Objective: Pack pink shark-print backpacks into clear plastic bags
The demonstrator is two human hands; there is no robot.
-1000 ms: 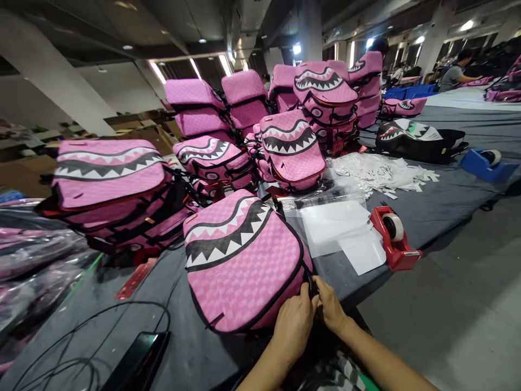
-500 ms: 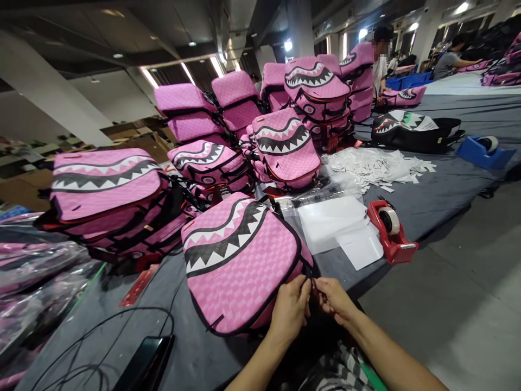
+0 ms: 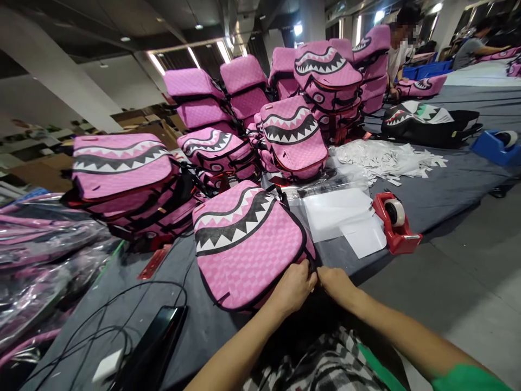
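A pink checked backpack [image 3: 256, 250] with a shark-mouth print lies on the grey-covered table in front of me. At its near right edge my left hand [image 3: 295, 285] is closed, fingers curled against the dark trim. Close beside it, my right hand [image 3: 336, 282] is closed too, its fingertips meeting the same dark edge. What the two hands pinch is small and dark, and my fingers hide it. The backpack's underside and near side are out of sight.
More pink backpacks [image 3: 122, 168] stand stacked at the left and back. To the right are white sheets [image 3: 336, 209], a red tape dispenser [image 3: 401, 225], a heap of white slips [image 3: 386, 157] and a black bag [image 3: 431, 125]. A phone [image 3: 157, 342] with cables lies near left. A co-worker [image 3: 401, 54] stands beyond.
The view has shifted, so the table's contents appear slightly higher and further right. Both hands stay at the backpack's edge, with the fingers curled in more and the forearms spread wider.
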